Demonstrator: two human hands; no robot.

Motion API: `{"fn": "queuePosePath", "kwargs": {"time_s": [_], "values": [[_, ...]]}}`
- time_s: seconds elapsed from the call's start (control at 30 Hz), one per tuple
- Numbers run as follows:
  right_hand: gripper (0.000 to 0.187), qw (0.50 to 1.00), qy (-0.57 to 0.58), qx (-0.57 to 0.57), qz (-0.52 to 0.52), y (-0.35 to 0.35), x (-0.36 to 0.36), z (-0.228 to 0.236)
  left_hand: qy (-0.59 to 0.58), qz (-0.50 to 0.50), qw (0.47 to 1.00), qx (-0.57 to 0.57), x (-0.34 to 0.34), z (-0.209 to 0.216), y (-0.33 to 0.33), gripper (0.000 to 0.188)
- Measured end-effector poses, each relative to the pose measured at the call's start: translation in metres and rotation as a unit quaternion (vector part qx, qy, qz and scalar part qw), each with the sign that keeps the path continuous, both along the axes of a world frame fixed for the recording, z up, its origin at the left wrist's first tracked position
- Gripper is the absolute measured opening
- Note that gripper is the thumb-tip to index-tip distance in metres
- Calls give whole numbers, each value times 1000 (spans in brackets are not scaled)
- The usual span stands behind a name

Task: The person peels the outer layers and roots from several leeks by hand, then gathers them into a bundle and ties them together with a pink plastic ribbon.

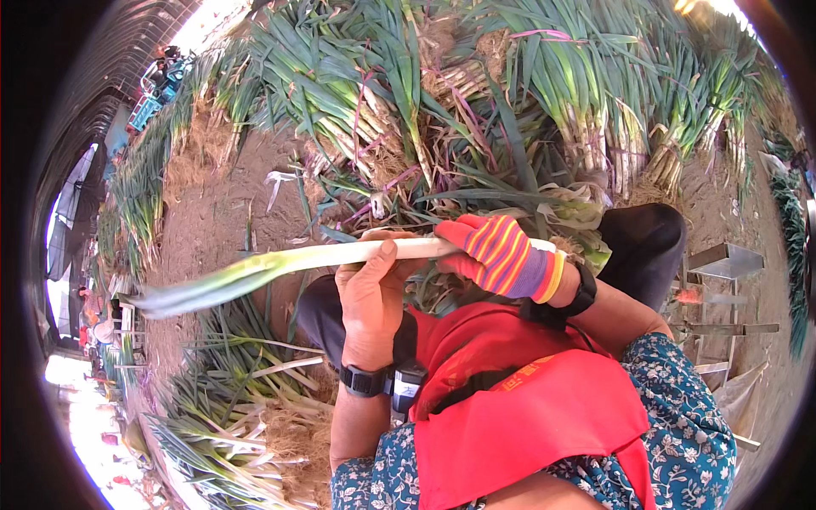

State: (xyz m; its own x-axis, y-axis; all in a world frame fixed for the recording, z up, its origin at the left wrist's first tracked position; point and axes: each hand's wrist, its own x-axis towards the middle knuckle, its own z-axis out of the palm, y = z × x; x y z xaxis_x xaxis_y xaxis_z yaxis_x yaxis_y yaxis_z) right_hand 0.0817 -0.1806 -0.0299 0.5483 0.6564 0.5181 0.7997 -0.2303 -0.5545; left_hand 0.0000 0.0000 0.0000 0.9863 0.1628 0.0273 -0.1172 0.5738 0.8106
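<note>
I record one long leek [331,255], held crosswise in the left hand [370,297] and right hand [510,259]. Its slender shank [416,247] is white and nearly straight, shading to pale green leftward. I find the leaf end [200,295] bent slightly toward the person and blurred; the right hand partly covers the shank.

blue vehicle [147,108] upper left, metal frame [733,328] at right, dirt floor [201,229]

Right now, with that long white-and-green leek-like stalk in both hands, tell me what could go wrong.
The long white-and-green leek-like stalk might snap if the bare left hand and striped-gloved right hand bend it. Its leafy green end, unsupported beyond the left hand, could droop or tear.
</note>
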Motion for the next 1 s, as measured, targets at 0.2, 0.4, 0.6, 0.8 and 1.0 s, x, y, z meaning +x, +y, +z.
{"fn": "queuePosePath", "kwargs": {"time_s": [0.2,0.4,0.6,0.8,1.0], "values": [[29,971,-235,23,-44,13,-5,11,95,144,984,-43,-8,-12,-6,15],[22,966,-249,-23,-60,25,-1,5,99,185,976,-65,-7,-19,-5,14],[10,989,-93,-14,-111,31,36,-22,72,186,980,10,-9,-21,-10,15],[9,954,-172,-98,-225,9,51,-24,-9,146,988,49,-17,-25,19,19],[29,874,-114,-371,-293,-98,119,-95,-20,157,986,45,-22,-18,36,18]]}}
